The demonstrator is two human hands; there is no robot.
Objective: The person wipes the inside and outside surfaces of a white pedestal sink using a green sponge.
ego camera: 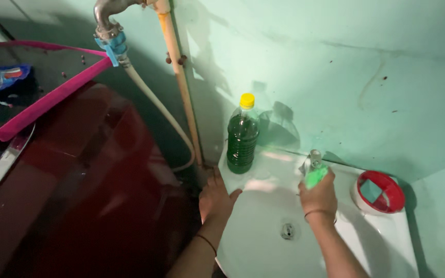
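A white washbasin (263,242) is seen from above, set in a corner of pale green walls. The left hand (215,198) is laid flat on the basin's left rim, fingers spread apart, nothing held in its grip. The right hand (319,196) is raised at the back of the basin, its grip clamped on a bright green scrub pad (315,176), which is pressed against the small metal tap (313,158). A thin band is noted on each wrist.

A clear bottle of dark green liquid (242,138) with a yellow cap is stood upright on the basin's rear left corner, just beside the left hand but apart from it. A round red and white dish (380,193) holding a pale green block is placed on the rear right of the rim. The drain (287,231) is visible at the bowl's centre.

To the left, a dark red appliance (78,180), a white hose (158,110) from a wall tap, and a pink-rimmed basket (47,100) are recorded.
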